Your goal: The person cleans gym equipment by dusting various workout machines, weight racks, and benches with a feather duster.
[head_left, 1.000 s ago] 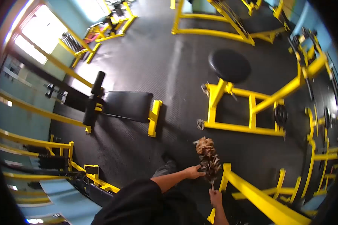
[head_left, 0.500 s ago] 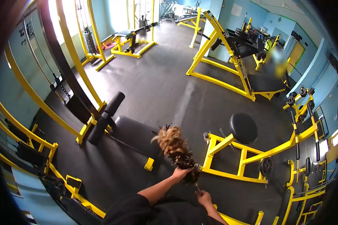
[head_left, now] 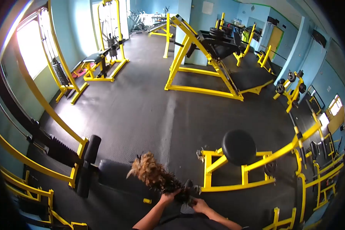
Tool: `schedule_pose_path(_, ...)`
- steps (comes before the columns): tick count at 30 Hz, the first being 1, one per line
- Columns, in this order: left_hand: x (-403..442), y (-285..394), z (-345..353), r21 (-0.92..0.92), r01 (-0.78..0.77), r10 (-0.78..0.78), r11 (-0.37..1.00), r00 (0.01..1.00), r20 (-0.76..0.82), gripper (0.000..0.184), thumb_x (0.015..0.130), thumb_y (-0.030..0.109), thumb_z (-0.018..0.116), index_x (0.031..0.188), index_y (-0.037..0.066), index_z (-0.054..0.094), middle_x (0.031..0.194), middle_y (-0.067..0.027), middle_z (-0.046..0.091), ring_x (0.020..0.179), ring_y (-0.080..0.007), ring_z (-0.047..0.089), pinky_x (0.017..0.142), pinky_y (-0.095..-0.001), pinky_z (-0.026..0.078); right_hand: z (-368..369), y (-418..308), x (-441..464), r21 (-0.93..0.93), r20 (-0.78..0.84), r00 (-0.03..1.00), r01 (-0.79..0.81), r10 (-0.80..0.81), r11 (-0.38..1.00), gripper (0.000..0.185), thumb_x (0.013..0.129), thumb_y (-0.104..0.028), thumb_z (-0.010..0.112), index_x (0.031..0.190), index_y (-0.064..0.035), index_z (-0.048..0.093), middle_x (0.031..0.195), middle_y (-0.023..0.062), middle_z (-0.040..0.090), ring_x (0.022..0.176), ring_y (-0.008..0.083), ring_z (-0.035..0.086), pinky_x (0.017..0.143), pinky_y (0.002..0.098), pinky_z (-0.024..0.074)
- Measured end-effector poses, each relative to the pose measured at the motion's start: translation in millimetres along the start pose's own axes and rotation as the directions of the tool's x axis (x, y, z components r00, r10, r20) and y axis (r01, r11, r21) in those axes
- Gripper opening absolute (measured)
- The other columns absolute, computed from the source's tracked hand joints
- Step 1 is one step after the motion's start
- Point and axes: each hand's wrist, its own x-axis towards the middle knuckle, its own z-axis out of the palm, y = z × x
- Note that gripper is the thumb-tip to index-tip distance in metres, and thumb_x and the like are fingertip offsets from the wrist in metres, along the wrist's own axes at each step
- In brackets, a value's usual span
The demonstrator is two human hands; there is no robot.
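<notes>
A feather duster (head_left: 151, 172) with brown and black feathers is held low in front of my body, its tan tip angled up and to the left. My left hand (head_left: 170, 197) is closed around the dark feathers toward the duster's lower part. Close beside it, my right hand (head_left: 200, 206) is closed at the lower end, where the handle is mostly hidden by fingers and feathers. Beyond the duster on the left lies a black padded bench (head_left: 115, 174) with roller pads (head_left: 89, 161).
A yellow-framed machine with a round black seat (head_left: 239, 147) stands just right of the duster. Farther ahead is a yellow leg press frame (head_left: 203, 92). Cable machines (head_left: 61, 73) line the left wall, and a dumbbell rack (head_left: 291, 90) stands at right. Black rubber flooring (head_left: 142, 103) runs between them.
The view has shifted, so the gym machines sit differently in frame. The duster has moved left and lower in view, and my hands appear closer together, both still holding it.
</notes>
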Motion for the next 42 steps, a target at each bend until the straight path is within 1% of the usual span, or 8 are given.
schedule_pose_path(8,159.0,94.6,-17.0,-0.370,-0.152,0.082,0.916,0.977,-0.199,0.039,0.082,0.016,0.068,0.117,0.001,0.059,0.112,-0.0075,0.061,0.103,-0.0192,0.053,0.092,-0.0328,0.042,-128.8,-41.0,154.2,0.055,0.036,0.993,0.113,-0.115,0.992,0.024,0.083,-0.019,0.060,0.101,-0.0038,0.065,0.088,0.0152,0.068,0.083,0.0247,0.066,0.074,0.0351,0.0498)
schedule_pose_path(13,205.9,166.3,-55.9,-0.217,-0.083,0.006,0.973,0.943,-0.334,0.053,0.080,0.010,0.064,0.131,0.008,0.048,0.130,-0.0127,0.049,0.120,-0.0257,0.044,0.101,-0.0334,0.034,-199.3,-86.8,247.9,0.035,0.119,0.974,0.189,-0.192,0.981,0.029,0.082,-0.020,0.067,0.104,-0.0007,0.062,0.093,0.0126,0.067,0.084,0.0172,0.063,0.076,0.0301,0.0488)
schedule_pose_path(16,213.0,197.6,-71.5,-0.531,-0.195,-0.090,0.825,0.881,-0.464,0.055,0.079,0.007,0.061,0.132,0.010,0.048,0.132,-0.0143,0.048,0.121,-0.0278,0.044,0.102,-0.0337,0.033,-216.6,-148.3,271.3,-0.053,0.148,0.963,0.236,-0.227,0.970,0.029,0.081,-0.021,0.069,0.100,0.0001,0.063,0.083,0.0129,0.067,0.075,0.0163,0.063,0.070,0.0306,0.0501)
schedule_pose_path(22,270.4,134.0,-138.9,-0.194,-0.130,-0.015,0.972,0.795,-0.606,0.060,0.076,0.035,0.073,0.122,0.000,0.055,0.126,-0.0106,0.054,0.114,-0.0205,0.050,0.097,-0.0301,0.037,-190.6,-180.9,361.6,-0.068,0.313,0.887,0.377,-0.339,0.924,0.021,0.081,-0.016,0.067,0.096,-0.0014,0.064,0.077,0.0067,0.065,0.068,0.0109,0.058,0.065,0.0267,0.0485)
schedule_pose_path(24,287.5,146.9,-163.6,-0.633,-0.272,-0.276,0.725,0.727,-0.628,0.050,0.078,0.032,0.071,0.115,0.001,0.059,0.112,-0.0085,0.062,0.101,-0.0193,0.058,0.089,-0.0300,0.043,-180.1,-198.0,402.6,0.042,0.391,0.826,0.426,-0.407,0.904,0.020,0.084,-0.015,0.064,0.100,-0.0033,0.065,0.075,0.0023,0.063,0.067,0.0088,0.055,0.063,0.0247,0.0470)
schedule_pose_path(31,337.6,153.8,-280.5,-0.707,-0.495,-0.467,0.505,0.532,-0.706,0.041,0.079,0.035,0.069,0.102,0.002,0.065,0.098,-0.0057,0.065,0.092,-0.0169,0.059,0.080,-0.0311,0.046,-141.6,-365.2,546.4,-0.165,0.645,0.642,0.647,-0.415,0.744,0.023,0.087,-0.020,0.061,0.106,-0.0086,0.065,0.078,0.0069,0.067,0.070,0.0109,0.061,0.067,0.0253,0.0476)
schedule_pose_path(34,328.5,150.2,-323.4,-0.732,-0.489,-0.552,0.476,0.482,-0.681,0.060,0.077,0.047,0.069,0.114,0.001,0.057,0.103,-0.0071,0.062,0.090,-0.0182,0.058,0.080,-0.0318,0.045,-100.5,-431.0,608.1,0.097,0.665,0.431,0.760,-0.610,0.643,0.022,0.088,-0.017,0.058,0.104,-0.0046,0.065,0.067,0.0082,0.060,0.058,0.0126,0.055,0.059,0.0258,0.0448)
schedule_pose_path(42,272.7,141.3,-366.3,-0.581,-0.658,-0.731,0.479,0.068,-0.679,0.069,0.072,0.043,0.075,0.121,0.003,0.046,0.089,-0.0049,0.055,0.081,-0.0147,0.054,0.074,-0.0318,0.046,42.6,-561.4,657.8,0.004,0.916,0.231,0.814,-0.329,0.580,0.030,0.086,-0.012,0.052,0.114,-0.0053,0.061,0.083,0.0153,0.066,0.072,0.0218,0.064,0.070,0.0291,0.0482)
